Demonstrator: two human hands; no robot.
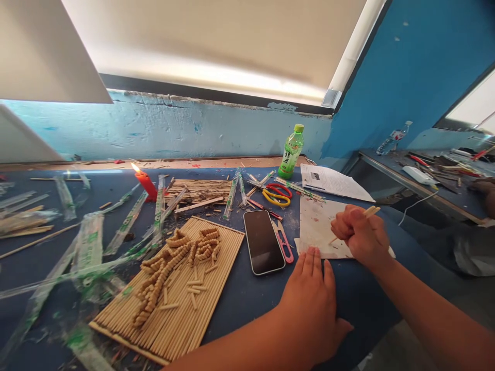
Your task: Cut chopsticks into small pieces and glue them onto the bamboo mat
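My right hand (359,232) is closed in a fist around a wooden chopstick (372,211), whose thin lower end slants toward a stained white sheet (315,219). I cannot tell whether one or two sticks are in the fist. My left hand (311,304) lies flat with fingers stretched, its fingertips at the sheet's near edge. Left of it are pink-handled scissors (285,245) and a dark-screened phone (264,242). Further left, a mat of wooden sticks (216,304) bears ridged shapes built from short stick pieces (166,268) and several loose pieces.
A lit red candle (146,184) stands at the back left among plastic chopstick sleeves (91,242). Behind the phone lie red and yellow scissors (276,196). A green tea bottle (291,153) stands near the wall beside printed papers (334,181). Another cluttered table (386,164) is at right.
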